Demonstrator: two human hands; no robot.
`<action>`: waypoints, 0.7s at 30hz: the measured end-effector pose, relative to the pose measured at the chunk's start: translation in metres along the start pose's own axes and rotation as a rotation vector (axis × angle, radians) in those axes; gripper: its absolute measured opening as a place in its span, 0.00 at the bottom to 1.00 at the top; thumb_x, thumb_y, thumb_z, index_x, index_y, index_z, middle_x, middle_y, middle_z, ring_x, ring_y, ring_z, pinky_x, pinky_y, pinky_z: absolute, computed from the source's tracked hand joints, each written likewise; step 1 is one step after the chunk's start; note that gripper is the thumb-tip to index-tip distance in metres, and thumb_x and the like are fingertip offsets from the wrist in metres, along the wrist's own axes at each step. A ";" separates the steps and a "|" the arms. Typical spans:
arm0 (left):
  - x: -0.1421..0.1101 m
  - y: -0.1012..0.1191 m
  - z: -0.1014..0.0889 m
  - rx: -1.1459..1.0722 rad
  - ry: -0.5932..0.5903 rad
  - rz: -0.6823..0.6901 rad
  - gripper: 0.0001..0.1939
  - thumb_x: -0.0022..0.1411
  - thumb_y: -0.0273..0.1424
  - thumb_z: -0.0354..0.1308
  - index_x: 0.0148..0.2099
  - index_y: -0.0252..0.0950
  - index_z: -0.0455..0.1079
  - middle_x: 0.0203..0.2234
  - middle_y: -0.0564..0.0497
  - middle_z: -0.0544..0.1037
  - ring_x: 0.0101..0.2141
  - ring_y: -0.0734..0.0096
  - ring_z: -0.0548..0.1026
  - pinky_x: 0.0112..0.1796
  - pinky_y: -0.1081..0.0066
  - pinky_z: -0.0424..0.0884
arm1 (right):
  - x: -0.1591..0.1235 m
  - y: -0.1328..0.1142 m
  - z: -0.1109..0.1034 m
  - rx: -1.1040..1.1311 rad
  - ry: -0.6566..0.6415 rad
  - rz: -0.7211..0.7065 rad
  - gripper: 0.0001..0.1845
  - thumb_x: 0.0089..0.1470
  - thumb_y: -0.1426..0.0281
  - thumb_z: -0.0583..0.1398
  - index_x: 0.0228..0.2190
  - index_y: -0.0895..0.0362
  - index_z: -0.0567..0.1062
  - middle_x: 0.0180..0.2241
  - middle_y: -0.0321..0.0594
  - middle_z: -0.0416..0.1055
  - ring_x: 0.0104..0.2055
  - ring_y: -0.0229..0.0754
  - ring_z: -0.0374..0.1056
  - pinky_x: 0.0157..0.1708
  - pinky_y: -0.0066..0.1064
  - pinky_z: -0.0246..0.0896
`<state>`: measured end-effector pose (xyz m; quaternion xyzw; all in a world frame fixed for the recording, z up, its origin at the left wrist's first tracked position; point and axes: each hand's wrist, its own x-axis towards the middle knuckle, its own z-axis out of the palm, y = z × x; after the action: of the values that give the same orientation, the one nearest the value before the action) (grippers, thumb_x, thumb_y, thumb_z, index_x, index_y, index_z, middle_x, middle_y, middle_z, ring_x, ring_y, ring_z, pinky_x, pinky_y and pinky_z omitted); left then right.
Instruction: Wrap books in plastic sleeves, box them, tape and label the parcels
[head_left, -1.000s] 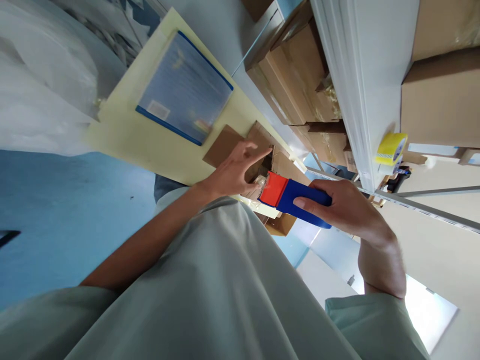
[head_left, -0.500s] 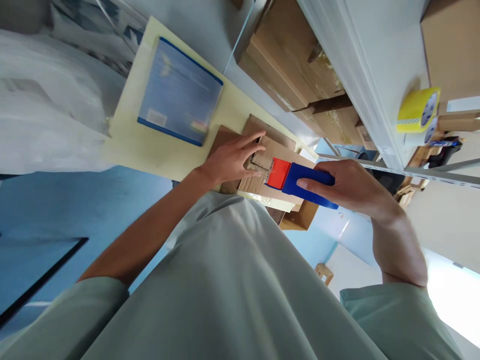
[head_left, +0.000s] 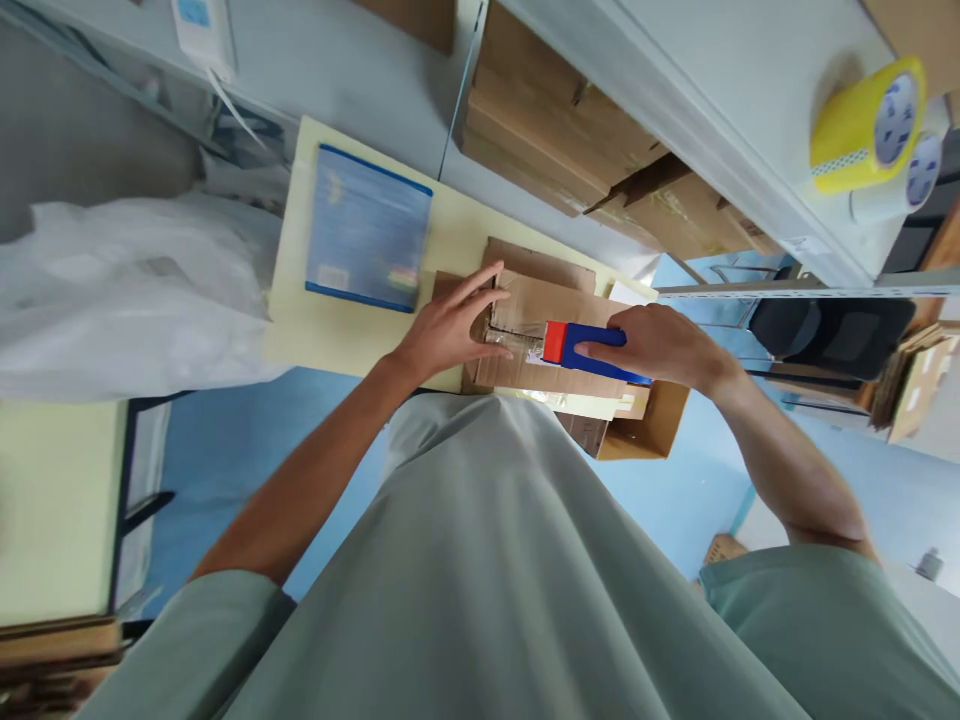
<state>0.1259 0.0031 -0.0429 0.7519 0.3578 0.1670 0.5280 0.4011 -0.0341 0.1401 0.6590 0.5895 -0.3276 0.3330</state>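
A closed cardboard box lies on a pale yellow table, with a seam running along its top. My left hand rests at the box's left end, fingers and thumb spread apart and touching the cardboard. My right hand is wrapped around a blue tape dispenser with a red front end. The dispenser sits low over the seam, its red end facing my left hand. Clear tape shows along the seam between my left hand and the dispenser. My fingers' undersides are hidden.
A blue-edged clear folder lies on the table to the left. White plastic sheeting bulges at far left. An opened carton stands below the table's right end. Tape rolls sit on a shelf above right; more cartons are behind.
The view has shifted, showing more floor and shelving. My right hand has brought the dispenser lower and flatter against the box top. My left hand stays at the box's left end.
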 end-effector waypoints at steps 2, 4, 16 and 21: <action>-0.001 0.001 0.000 0.037 -0.001 0.003 0.46 0.57 0.69 0.72 0.65 0.43 0.77 0.79 0.37 0.63 0.74 0.36 0.68 0.68 0.47 0.73 | 0.007 0.003 0.007 0.009 0.004 -0.012 0.36 0.68 0.35 0.57 0.32 0.54 0.81 0.31 0.49 0.80 0.38 0.54 0.77 0.36 0.39 0.60; -0.003 0.001 0.000 0.073 -0.004 0.011 0.46 0.59 0.68 0.70 0.67 0.43 0.75 0.80 0.36 0.62 0.74 0.36 0.68 0.68 0.47 0.73 | 0.011 0.004 0.012 0.017 0.014 -0.036 0.36 0.69 0.36 0.57 0.33 0.55 0.82 0.34 0.50 0.81 0.39 0.54 0.77 0.38 0.39 0.61; -0.034 0.017 0.050 0.077 0.498 -0.401 0.25 0.71 0.53 0.67 0.56 0.38 0.81 0.48 0.42 0.87 0.44 0.59 0.86 0.49 0.62 0.81 | 0.020 0.015 0.040 0.104 0.078 -0.090 0.36 0.70 0.37 0.57 0.37 0.56 0.83 0.39 0.55 0.83 0.48 0.61 0.79 0.47 0.44 0.67; -0.023 0.028 0.068 0.070 0.604 -0.491 0.18 0.70 0.48 0.68 0.48 0.39 0.83 0.43 0.45 0.88 0.40 0.61 0.85 0.44 0.66 0.78 | 0.019 0.016 0.043 0.108 0.091 -0.081 0.34 0.72 0.41 0.57 0.42 0.59 0.85 0.40 0.57 0.83 0.50 0.63 0.80 0.46 0.44 0.68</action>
<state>0.1624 -0.0645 -0.0407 0.5785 0.6719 0.2373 0.3970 0.4171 -0.0602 0.1015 0.6660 0.6116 -0.3417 0.2562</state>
